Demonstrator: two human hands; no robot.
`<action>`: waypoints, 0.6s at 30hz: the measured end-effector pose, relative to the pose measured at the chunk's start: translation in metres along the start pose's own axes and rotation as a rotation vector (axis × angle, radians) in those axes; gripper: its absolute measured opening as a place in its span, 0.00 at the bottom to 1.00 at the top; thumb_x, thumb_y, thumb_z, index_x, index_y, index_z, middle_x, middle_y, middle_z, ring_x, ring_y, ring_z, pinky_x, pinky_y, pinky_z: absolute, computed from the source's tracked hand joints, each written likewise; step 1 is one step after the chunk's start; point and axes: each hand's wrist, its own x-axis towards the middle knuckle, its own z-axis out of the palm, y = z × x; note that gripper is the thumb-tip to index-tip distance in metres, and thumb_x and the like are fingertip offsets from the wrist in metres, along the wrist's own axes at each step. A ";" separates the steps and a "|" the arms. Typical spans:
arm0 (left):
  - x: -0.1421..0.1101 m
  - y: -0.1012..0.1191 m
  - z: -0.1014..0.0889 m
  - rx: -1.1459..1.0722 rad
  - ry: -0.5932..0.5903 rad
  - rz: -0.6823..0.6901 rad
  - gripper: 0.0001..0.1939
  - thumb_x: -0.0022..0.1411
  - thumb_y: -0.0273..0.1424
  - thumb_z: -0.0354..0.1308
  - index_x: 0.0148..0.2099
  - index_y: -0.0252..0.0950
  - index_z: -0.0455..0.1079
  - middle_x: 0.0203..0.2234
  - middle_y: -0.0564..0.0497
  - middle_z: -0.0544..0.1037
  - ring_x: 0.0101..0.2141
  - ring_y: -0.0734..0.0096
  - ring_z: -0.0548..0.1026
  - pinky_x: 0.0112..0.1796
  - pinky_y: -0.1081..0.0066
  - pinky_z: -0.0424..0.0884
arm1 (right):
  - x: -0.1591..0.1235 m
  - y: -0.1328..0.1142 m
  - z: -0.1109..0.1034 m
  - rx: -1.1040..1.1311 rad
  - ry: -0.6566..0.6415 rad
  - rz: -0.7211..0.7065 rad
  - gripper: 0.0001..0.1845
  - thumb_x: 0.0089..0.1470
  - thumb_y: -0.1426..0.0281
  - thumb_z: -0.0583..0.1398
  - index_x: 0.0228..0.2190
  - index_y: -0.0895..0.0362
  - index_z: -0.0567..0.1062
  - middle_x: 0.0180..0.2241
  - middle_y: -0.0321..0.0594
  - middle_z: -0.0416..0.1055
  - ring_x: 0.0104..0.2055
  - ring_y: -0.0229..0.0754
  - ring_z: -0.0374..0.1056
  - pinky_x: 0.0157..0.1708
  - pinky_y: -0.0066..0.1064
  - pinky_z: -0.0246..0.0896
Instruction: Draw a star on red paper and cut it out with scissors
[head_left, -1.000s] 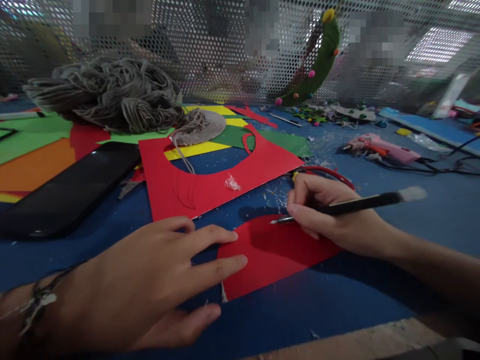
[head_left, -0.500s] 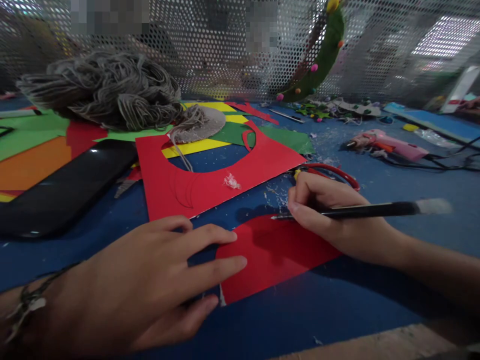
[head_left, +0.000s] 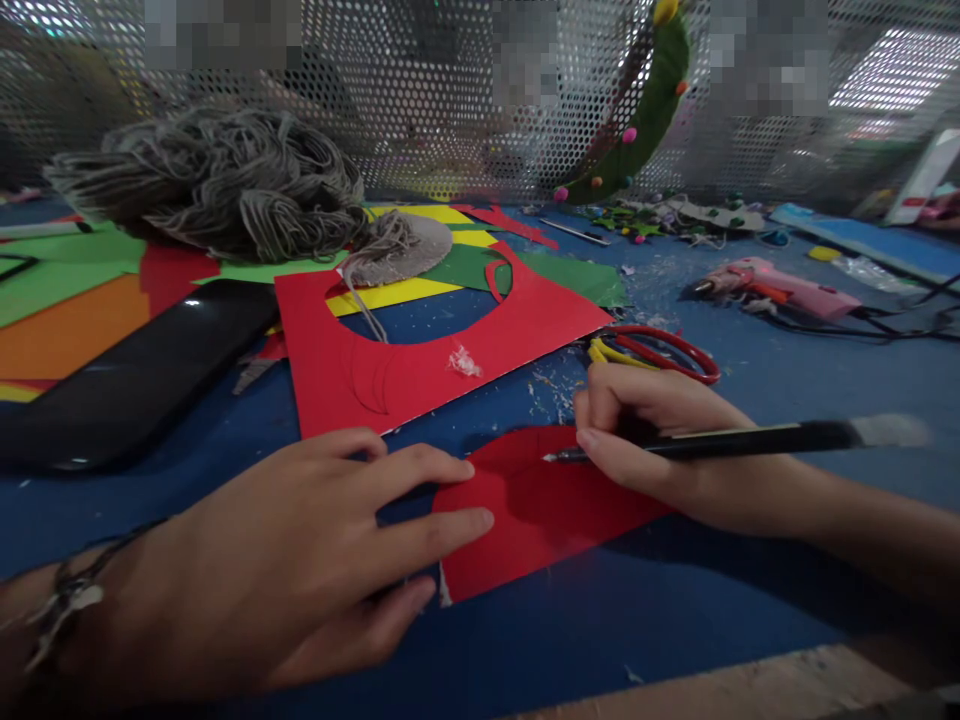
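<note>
Over the last second, we have brought the tip of our fine-tipped black pen [head_left: 765,440] from the curved upper edge of the red card piece [head_left: 510,520] to just inside it. For the drawing in hand, that places the point over the card's face rather than at its rim, though we cannot tell whether it touches or leaves a line. Our right hand [head_left: 697,490] holds the pen in a narrow pinch, with the card under and to the left of that grip. The pen's shaft has swung lower towards its blurred pale end, and beyond our knuckles more of a yellow looped handle [head_left: 600,352] now shows beside a red looped handle [head_left: 701,365].

Our left hand [head_left: 292,560] has hardly moved: it grips nothing, its fingers are spread wide, and two fingertips lie on the card's left end, which we judge keeps it steady. Ahead of both hands, the larger red sheet with a rounded cut-out [head_left: 427,375] has stayed put, as has the black smartphone [head_left: 150,380] beyond our left hand
</note>
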 end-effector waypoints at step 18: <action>0.000 -0.001 0.001 0.039 0.010 -0.009 0.18 0.58 0.28 0.45 0.49 0.47 0.62 0.45 0.52 0.69 0.36 0.72 0.71 0.35 0.71 0.67 | -0.006 -0.004 0.000 0.191 -0.191 -0.009 0.12 0.49 0.74 0.54 0.18 0.57 0.57 0.18 0.30 0.58 0.20 0.29 0.54 0.18 0.21 0.50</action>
